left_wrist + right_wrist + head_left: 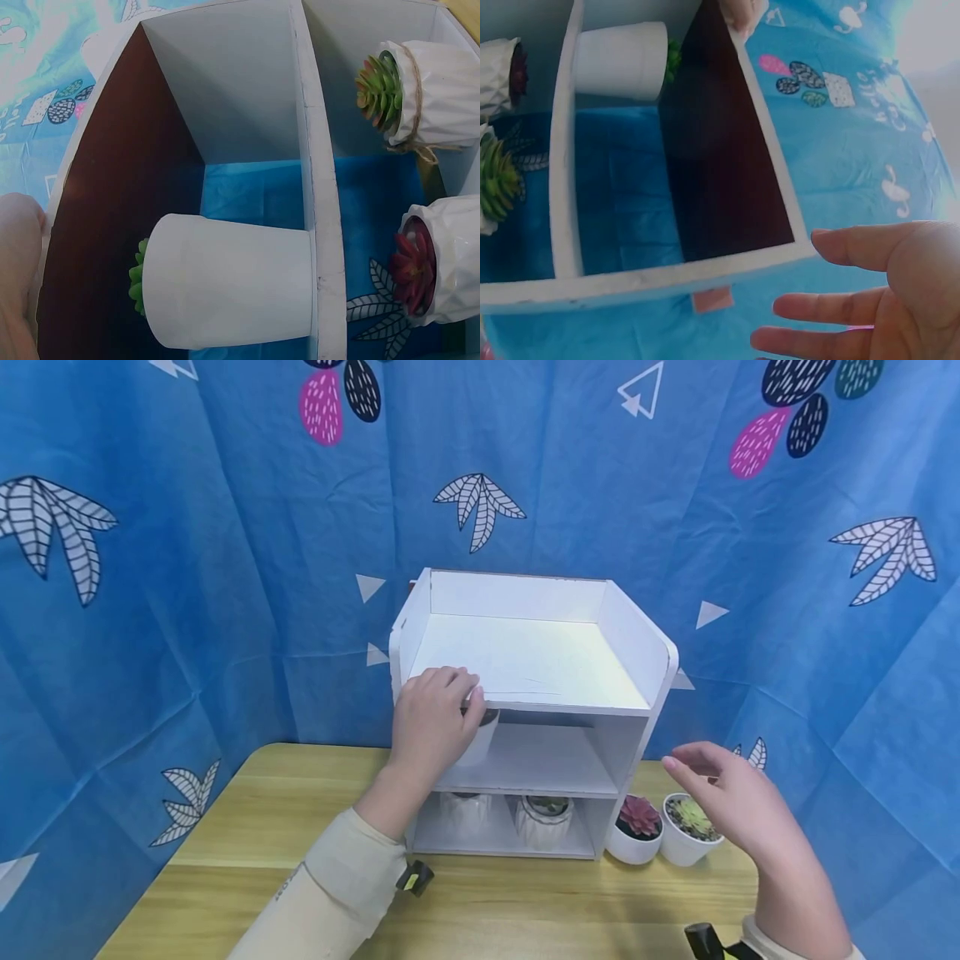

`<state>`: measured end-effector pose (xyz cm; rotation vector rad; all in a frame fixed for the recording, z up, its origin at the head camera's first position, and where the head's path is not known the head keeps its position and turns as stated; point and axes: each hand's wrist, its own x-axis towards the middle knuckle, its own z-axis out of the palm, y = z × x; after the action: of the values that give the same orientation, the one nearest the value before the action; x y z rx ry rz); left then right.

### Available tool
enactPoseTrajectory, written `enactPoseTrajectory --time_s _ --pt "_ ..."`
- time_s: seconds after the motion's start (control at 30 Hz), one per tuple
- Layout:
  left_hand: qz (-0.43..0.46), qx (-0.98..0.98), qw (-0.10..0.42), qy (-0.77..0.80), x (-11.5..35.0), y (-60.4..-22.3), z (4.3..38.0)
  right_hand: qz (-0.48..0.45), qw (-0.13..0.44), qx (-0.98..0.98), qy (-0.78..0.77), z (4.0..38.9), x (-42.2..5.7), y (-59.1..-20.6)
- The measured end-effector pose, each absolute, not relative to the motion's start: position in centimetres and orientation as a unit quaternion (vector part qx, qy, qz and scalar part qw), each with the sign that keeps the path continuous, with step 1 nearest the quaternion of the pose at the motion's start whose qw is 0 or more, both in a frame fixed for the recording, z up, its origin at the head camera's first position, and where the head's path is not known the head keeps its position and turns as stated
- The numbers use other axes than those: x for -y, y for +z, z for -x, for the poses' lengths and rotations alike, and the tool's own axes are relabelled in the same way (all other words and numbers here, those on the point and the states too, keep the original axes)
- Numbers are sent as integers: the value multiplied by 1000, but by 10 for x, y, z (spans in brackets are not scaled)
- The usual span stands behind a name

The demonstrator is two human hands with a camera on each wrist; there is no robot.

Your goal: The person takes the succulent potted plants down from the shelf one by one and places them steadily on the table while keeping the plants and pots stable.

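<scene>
A white shelf unit (517, 700) with an open top tray and two levels below stands on the table. My left hand (435, 710) rests on the front edge of its top board, at the left. Under that hand, on the middle level, a white pot with a green succulent (225, 281) is partly hidden in the head view. My right hand (738, 802) is off the unit's right side, fingers apart and holding nothing. Near it on the table are a white pot with a red succulent (635, 835) and another with a yellow-green succulent (688, 831).
On the bottom level sit two ridged white pots: one with a dark red succulent (457, 259), one with a green succulent and twine (442, 94). The wooden table (285, 827) extends left and in front. A blue patterned cloth (285, 568) hangs behind.
</scene>
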<state>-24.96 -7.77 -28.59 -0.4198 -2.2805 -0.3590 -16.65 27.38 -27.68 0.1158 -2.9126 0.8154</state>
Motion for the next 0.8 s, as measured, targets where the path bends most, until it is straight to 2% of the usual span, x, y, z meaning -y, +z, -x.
enactPoseTrajectory --time_s 0.8 --pt "163 895 391 -141 76 -288 251 -91 132 943 292 175 -227 -244"
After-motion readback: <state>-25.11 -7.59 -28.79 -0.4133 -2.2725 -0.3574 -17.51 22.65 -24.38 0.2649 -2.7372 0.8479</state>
